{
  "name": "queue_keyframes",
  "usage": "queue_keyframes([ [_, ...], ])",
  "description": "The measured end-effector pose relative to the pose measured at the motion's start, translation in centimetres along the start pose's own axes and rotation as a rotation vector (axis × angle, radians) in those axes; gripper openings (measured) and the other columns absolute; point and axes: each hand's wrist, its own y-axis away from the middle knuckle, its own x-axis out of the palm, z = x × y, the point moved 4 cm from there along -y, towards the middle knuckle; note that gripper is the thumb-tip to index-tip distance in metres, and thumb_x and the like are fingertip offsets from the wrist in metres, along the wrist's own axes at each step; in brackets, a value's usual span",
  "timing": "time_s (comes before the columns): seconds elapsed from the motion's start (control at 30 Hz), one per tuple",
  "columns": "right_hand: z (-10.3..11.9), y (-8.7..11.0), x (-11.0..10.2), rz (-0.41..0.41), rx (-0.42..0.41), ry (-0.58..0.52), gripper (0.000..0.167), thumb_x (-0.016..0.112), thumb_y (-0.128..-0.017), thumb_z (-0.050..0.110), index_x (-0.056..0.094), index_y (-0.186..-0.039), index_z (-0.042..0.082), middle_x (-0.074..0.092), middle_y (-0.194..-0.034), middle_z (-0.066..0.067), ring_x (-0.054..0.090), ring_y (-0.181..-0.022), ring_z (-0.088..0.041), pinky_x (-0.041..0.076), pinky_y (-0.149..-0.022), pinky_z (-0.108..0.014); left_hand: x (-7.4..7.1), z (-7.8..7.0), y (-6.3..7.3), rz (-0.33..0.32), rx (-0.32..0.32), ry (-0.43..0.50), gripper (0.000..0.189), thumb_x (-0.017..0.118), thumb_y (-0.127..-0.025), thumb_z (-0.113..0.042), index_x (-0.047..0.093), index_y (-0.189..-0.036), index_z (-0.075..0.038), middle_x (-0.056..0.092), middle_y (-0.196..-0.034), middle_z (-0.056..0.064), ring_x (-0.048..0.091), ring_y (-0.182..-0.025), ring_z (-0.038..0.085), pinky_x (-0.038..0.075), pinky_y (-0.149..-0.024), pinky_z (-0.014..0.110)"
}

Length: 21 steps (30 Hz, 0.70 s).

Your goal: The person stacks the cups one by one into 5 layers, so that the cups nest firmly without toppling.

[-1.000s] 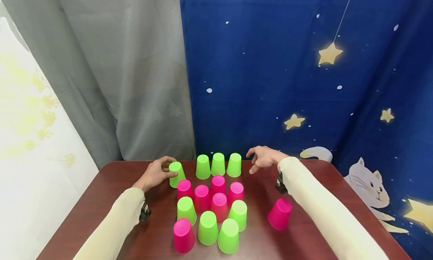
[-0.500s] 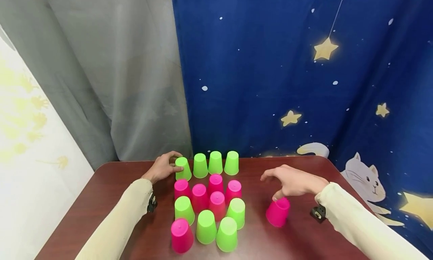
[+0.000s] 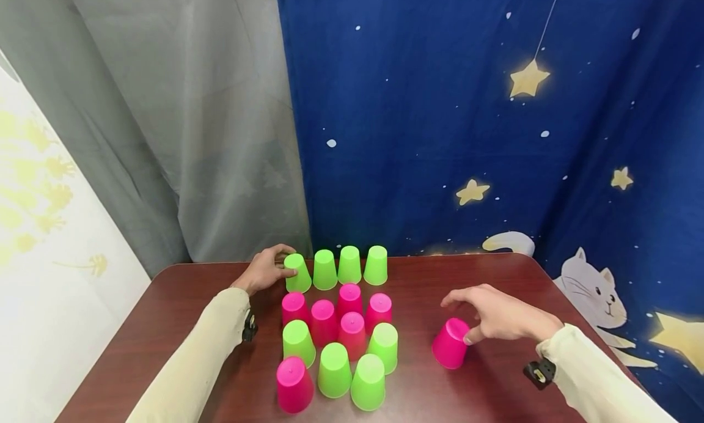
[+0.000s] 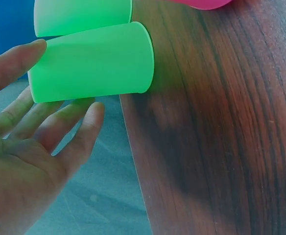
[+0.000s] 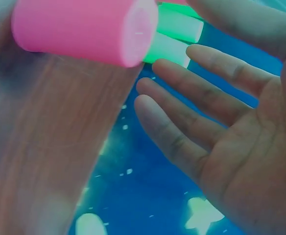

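At the left end of the back row, my left hand [image 3: 266, 270] holds an upside-down green cup [image 3: 298, 274] standing on the table. In the left wrist view, the thumb [image 4: 28, 56] touches that green cup [image 4: 94, 63] near its narrow base, and the other fingers lie along its opposite side. My right hand [image 3: 497, 313] hovers with spread fingers at a lone upside-down pink cup [image 3: 451, 345] on the right. From the right wrist, this pink cup [image 5: 79, 29] shows past the fingertips, with no fingers wrapped round it.
Three more green cups continue the back row, such as the rightmost one [image 3: 376, 266]. Several pink cups [image 3: 323, 322] stand in front of them. Nearer are several green cups [image 3: 334, 371] and a pink cup [image 3: 294, 385]. Curtains [image 3: 412, 136] hang behind the brown table [image 3: 154, 337].
My left hand has slid the green cup rightward, up beside the back row. My right hand has moved from the back row's right end, toward me and rightward, to the lone pink cup.
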Motion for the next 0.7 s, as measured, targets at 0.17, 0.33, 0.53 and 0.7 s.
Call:
queue_keyframes([
  [0.17, -1.5, 1.0, 1.0, -0.065, -0.006, -0.126, 0.052, 0.086, -0.074, 0.014, 0.065, -0.121, 0.010, 0.072, -0.112, -0.005, 0.071, -0.094, -0.015, 0.061, -0.075, -0.027, -0.1, -0.1, -0.2, 0.007, 0.008, -0.003, 0.049, 0.074, -0.091, -0.013, 0.055, -0.134, -0.001, 0.064, -0.133, 0.023, 0.059, -0.129, 0.039, 0.051, -0.106, 0.050],
  [0.33, -2.7, 1.6, 2.0, -0.168, -0.051, -0.208, 0.046, 0.085, -0.077, 0.015, 0.066, -0.118, 0.010, 0.074, -0.106, -0.005, 0.071, -0.089, -0.010, 0.060, -0.072, -0.025, 0.0, -0.1, -0.4, 0.016, 0.005, -0.008, 0.049, 0.073, -0.091, -0.013, 0.054, -0.135, -0.002, 0.064, -0.134, 0.024, 0.060, -0.128, 0.040, 0.051, -0.106, 0.050],
  [0.53, -3.7, 2.2, 3.4, -0.240, -0.049, -0.292, 0.045, 0.085, -0.078, 0.021, 0.067, -0.118, 0.009, 0.074, -0.109, -0.009, 0.070, -0.092, -0.006, 0.060, -0.071, -0.024, 0.3, -0.2, -0.4, 0.024, -0.004, -0.025, 0.051, 0.073, -0.091, -0.014, 0.053, -0.137, -0.002, 0.062, -0.136, 0.024, 0.059, -0.129, 0.040, 0.050, -0.107, 0.051],
  [0.7, -4.6, 2.4, 4.6, -0.272, -0.012, -0.337, 0.047, 0.085, -0.080, 0.021, 0.066, -0.120, 0.006, 0.074, -0.108, -0.010, 0.069, -0.088, -0.004, 0.061, -0.071, -0.025, 0.4, 0.0, -0.4, 0.017, -0.030, -0.025, 0.056, 0.073, -0.091, -0.015, 0.050, -0.139, -0.001, 0.060, -0.139, 0.026, 0.058, -0.130, 0.041, 0.049, -0.107, 0.052],
])
